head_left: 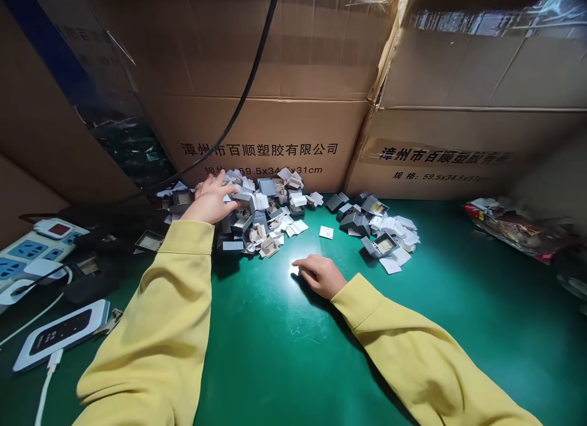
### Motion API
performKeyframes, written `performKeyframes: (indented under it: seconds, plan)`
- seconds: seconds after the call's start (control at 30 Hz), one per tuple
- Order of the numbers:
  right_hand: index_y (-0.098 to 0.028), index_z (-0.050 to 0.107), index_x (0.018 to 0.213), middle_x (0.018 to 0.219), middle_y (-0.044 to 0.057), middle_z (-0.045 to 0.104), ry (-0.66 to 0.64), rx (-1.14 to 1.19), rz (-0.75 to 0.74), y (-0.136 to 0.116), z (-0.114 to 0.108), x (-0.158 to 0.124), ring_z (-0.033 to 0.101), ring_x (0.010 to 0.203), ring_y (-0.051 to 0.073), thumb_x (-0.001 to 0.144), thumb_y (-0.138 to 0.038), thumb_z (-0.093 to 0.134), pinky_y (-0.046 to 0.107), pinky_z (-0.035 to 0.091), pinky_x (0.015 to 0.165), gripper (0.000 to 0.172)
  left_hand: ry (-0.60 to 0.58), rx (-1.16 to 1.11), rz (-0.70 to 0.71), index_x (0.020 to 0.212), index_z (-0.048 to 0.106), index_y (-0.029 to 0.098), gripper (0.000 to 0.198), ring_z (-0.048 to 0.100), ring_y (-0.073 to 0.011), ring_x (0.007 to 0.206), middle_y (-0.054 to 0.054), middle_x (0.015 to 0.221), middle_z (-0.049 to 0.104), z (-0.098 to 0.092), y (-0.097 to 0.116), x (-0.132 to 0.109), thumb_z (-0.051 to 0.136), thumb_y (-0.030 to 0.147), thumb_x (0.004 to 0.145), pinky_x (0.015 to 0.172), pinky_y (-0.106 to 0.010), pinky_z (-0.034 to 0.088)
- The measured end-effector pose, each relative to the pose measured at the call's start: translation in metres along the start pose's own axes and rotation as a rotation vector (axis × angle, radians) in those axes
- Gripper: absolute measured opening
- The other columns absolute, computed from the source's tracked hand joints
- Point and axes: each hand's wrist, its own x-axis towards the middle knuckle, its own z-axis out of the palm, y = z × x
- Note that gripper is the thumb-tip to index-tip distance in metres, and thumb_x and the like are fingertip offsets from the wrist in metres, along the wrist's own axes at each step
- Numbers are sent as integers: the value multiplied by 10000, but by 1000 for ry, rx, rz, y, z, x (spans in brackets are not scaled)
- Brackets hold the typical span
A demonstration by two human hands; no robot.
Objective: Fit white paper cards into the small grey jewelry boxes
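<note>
My left hand [211,200] reaches into a pile of small grey boxes [266,186] and white folded paper pieces [297,228] at the back of the table. Its fingers are spread, with thumb and forefinger at the edge of a grey box; no firm hold shows. Low over the green tabletop, my right hand [321,275] has its forefinger stretched out to the left and the other fingers loosely bent, with nothing visible in them. A single white card [326,232] lies just beyond it. Farther right is a smaller heap of grey boxes [355,221] and white papers [403,231].
Large cardboard cartons [275,126] wall off the back, and a black cable [243,96] hangs before them. At left are a power strip [27,252] with plugs and a white device [64,334] on a cable. A plastic bag [513,230] lies at right.
</note>
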Motion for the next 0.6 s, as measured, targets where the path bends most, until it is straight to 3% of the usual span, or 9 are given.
performKeyframes:
  seconds: [0.13, 0.2, 0.27, 0.33, 0.4, 0.5, 0.6]
  plan:
    - [-195, 642, 929, 693, 28, 660, 56, 150, 136, -1, -2, 4, 602, 669, 138, 847, -227, 427, 277, 482, 676, 232, 153, -185, 128, 909, 633, 207, 243, 559, -200, 1041, -30, 1157, 609, -9, 22, -2, 475, 240, 728, 939, -302, 390]
    - [-197, 612, 999, 728, 19, 659, 170, 305, 294, 0, -4, 7, 600, 627, 118, 860, -283, 411, 266, 500, 649, 259, 264, -269, 97, 955, 594, 188, 258, 607, -177, 869, -32, 1007, 659, -8, 46, -7, 456, 254, 746, 824, -274, 443]
    - [-206, 501, 1172, 911, 43, 649, 324, 465, 430, 4, -6, 11, 595, 628, 105, 862, -357, 399, 245, 512, 569, 360, 319, -294, 78, 960, 565, 173, 250, 605, -175, 765, -42, 901, 658, 3, 75, -17, 463, 272, 755, 743, -272, 451]
    - [-225, 349, 1296, 1118, 81, 573, 459, 549, 488, 9, -9, 13, 594, 669, 107, 845, -413, 403, 223, 499, 478, 492, 242, -287, 92, 969, 543, 179, 235, 599, -187, 713, -46, 817, 641, 25, 103, -29, 426, 275, 789, 676, -277, 443]
    - [-219, 364, 1281, 1151, 86, 550, 509, 513, 502, 13, -10, 13, 588, 689, 114, 819, -418, 433, 216, 487, 461, 508, 89, -231, 161, 975, 534, 187, 229, 606, -213, 735, -69, 848, 633, 52, 126, -43, 396, 268, 812, 655, -293, 434]
    - [-184, 562, 1041, 914, 37, 627, 445, 343, 536, 14, -11, 12, 560, 614, 109, 780, -356, 486, 237, 492, 563, 322, -45, -234, 233, 985, 519, 180, 237, 606, -226, 761, -103, 918, 616, 90, 141, -60, 357, 275, 841, 664, -312, 440]
    - [-183, 585, 953, 746, 1, 630, 387, 324, 573, 12, -10, 12, 552, 572, 114, 754, -341, 515, 248, 480, 597, 264, 2, -469, 204, 910, 521, 181, 180, 593, -210, 799, -87, 888, 606, 112, 139, -68, 404, 286, 823, 715, -316, 453]
